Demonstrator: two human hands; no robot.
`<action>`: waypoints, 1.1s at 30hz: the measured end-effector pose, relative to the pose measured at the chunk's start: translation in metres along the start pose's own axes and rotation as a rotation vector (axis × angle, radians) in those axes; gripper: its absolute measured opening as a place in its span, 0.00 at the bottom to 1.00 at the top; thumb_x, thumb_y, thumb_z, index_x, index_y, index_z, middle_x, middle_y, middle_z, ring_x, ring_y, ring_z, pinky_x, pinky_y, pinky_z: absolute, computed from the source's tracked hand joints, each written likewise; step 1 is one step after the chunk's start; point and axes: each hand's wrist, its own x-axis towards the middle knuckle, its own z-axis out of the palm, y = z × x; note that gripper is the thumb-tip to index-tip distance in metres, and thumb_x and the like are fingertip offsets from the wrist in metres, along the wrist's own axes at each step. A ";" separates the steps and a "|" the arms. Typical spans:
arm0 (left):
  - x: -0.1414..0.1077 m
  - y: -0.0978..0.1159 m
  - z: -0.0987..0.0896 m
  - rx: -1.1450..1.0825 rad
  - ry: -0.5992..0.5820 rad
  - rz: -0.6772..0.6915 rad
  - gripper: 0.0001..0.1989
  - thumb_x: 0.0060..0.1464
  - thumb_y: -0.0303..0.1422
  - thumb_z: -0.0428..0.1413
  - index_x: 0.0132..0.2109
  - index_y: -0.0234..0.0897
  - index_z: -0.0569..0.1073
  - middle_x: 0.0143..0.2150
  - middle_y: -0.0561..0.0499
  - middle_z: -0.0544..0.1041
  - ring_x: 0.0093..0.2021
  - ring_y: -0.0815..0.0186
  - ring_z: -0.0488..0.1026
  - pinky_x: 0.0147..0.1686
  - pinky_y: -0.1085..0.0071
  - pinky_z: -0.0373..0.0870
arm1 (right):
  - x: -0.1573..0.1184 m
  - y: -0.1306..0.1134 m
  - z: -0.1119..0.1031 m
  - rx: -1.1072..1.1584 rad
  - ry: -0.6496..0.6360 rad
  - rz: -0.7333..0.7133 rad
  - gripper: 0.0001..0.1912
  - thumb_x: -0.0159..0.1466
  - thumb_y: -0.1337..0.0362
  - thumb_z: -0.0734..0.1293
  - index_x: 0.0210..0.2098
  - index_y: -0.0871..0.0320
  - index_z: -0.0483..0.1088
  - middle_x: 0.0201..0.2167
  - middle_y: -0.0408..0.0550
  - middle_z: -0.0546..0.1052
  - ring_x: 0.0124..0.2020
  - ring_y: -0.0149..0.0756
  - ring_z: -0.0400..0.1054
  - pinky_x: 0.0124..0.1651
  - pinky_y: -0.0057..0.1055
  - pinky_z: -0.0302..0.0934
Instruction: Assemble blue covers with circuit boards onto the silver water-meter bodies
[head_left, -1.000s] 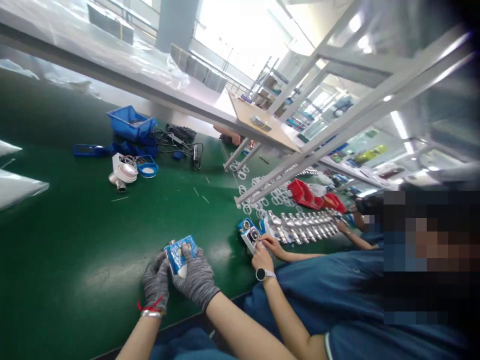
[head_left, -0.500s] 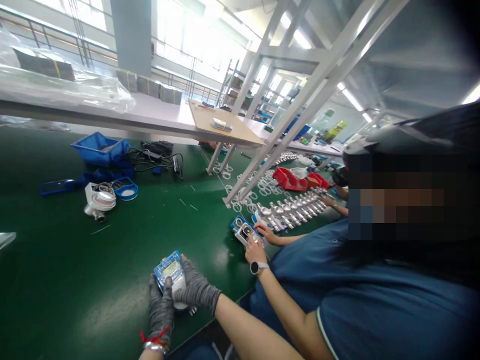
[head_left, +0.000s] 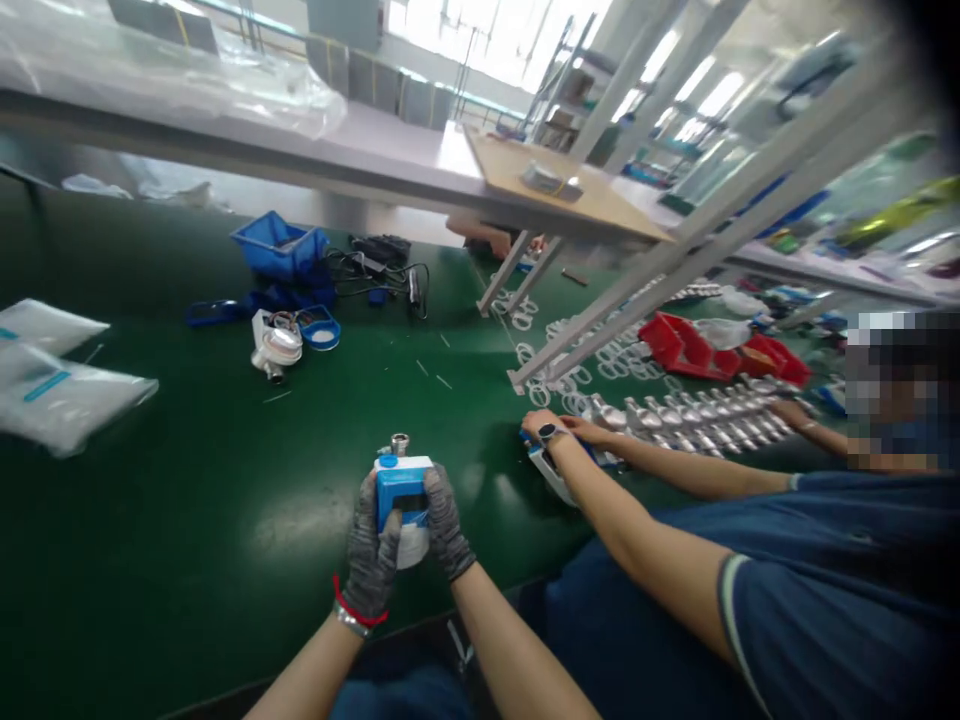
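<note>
A blue-and-white meter [head_left: 405, 486] with a dark display window and a metal pipe end at its top is held just over the near edge of the green table [head_left: 225, 540]. My left hand [head_left: 371, 550], in a grey knitted glove, grips its left side, thumb across the front. On the right side, my gloved right hand [head_left: 448, 525] is closed round the casing. The meter's back is hidden. Farther off lies an opened meter [head_left: 276, 345], its blue ring-shaped cover [head_left: 320, 330] beside it.
Blue bins [head_left: 277, 248] and black cables [head_left: 382, 272] lie at the back. Plastic bags [head_left: 67, 390] are at left. On the right a co-worker's hands [head_left: 555, 430] work on another meter, near metal fittings [head_left: 675, 420], white rings [head_left: 540, 390] and red bins [head_left: 690, 350]. A shelf's posts [head_left: 585, 345] stand on the table.
The meter in my hands has turned so its pipe end points away from me, and its display now looks dark. My view has swung right and down. The co-worker's hands have shifted on their meter.
</note>
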 end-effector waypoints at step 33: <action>0.072 0.055 -0.053 -0.582 -0.339 -0.523 0.33 0.52 0.56 0.51 0.54 0.35 0.71 0.45 0.44 0.81 0.50 0.58 0.77 0.58 0.52 0.75 | 0.035 -0.127 -0.006 -0.576 -0.607 -0.663 0.19 0.59 0.47 0.69 0.39 0.54 0.78 0.37 0.43 0.79 0.45 0.37 0.71 0.68 0.44 0.43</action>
